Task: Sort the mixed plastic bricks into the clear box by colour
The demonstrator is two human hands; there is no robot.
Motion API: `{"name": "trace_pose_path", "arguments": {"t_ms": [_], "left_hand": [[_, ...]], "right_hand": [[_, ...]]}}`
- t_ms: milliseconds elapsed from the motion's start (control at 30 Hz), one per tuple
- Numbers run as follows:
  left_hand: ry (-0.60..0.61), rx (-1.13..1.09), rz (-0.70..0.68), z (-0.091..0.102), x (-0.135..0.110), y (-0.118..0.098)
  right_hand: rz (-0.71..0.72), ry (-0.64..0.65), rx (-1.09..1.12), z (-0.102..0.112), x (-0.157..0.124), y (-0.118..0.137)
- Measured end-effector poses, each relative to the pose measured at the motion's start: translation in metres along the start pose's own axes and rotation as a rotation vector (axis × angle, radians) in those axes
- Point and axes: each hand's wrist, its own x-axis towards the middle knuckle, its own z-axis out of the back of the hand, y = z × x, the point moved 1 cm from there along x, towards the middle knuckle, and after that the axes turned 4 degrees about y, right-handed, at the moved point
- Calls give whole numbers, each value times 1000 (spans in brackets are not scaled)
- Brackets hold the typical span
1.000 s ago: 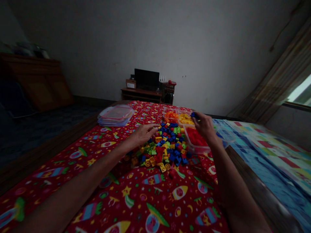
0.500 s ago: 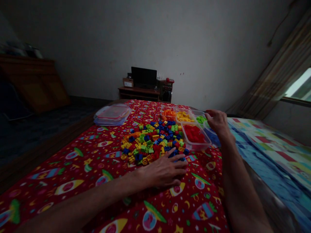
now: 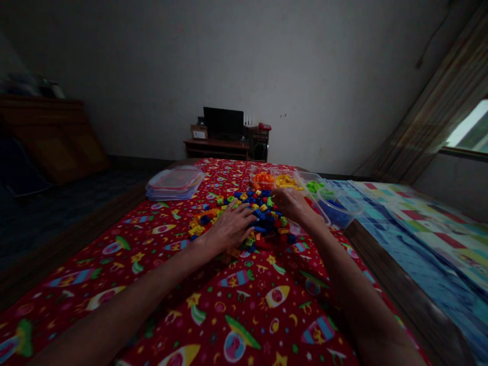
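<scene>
A mixed pile of toy building bricks (image 3: 261, 216) in blue, yellow, green, red and orange lies on the red patterned cloth (image 3: 236, 279). My left hand (image 3: 232, 226) rests over the left and middle of the pile, its fingers stretched out and apart. At the pile's right side is my right hand (image 3: 293, 205), fingers bent down and drawn together; what they pinch, if anything, is hidden. Behind it, clear tubs hold sorted bricks: orange bricks (image 3: 263, 179), yellow bricks (image 3: 286, 182), green bricks (image 3: 314, 186) and blue bricks (image 3: 337, 207). My right hand and forearm largely cover the red-brick tub.
Stacked clear lids (image 3: 175, 182) lie at the cloth's far left. A bed with a blue and checkered cover (image 3: 412, 239) adjoins on the right, beyond a dark wooden edge (image 3: 396, 274). A monitor (image 3: 223, 123) on a desk stands against the far wall.
My right hand has moved left from above the green and blue tubs to the pile. My left hand has shifted left and farther forward, from the pile's near edge onto the bricks.
</scene>
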Motion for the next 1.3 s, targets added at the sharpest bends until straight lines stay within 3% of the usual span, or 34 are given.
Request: {"name": "trace_pose_path", "arguments": {"t_ms": [167, 367, 567, 667, 833, 967, 1067, 1200, 1300], "left_hand": [[13, -247, 157, -4, -2, 44], [33, -475, 347, 4, -2, 65], [36, -547, 458, 13, -6, 74], [35, -548, 449, 15, -6, 76], [121, -475, 349, 15, -5, 66], [109, -424, 331, 13, -3, 59], [54, -463, 382, 13, -3, 62], [-34, -605, 446, 14, -2, 67], [-60, -778, 449, 14, -2, 66]], "right_hand": [[58, 167, 28, -10, 2, 11], [114, 205, 23, -26, 7, 16], [190, 164, 8, -42, -2, 27], [255, 96, 23, -54, -8, 34], [286, 92, -25, -76, -5, 35], [310, 47, 3, -74, -3, 32], [302, 98, -2, -68, -3, 33], [247, 178, 1, -66, -2, 39], [203, 167, 57, -65, -2, 41]]}}
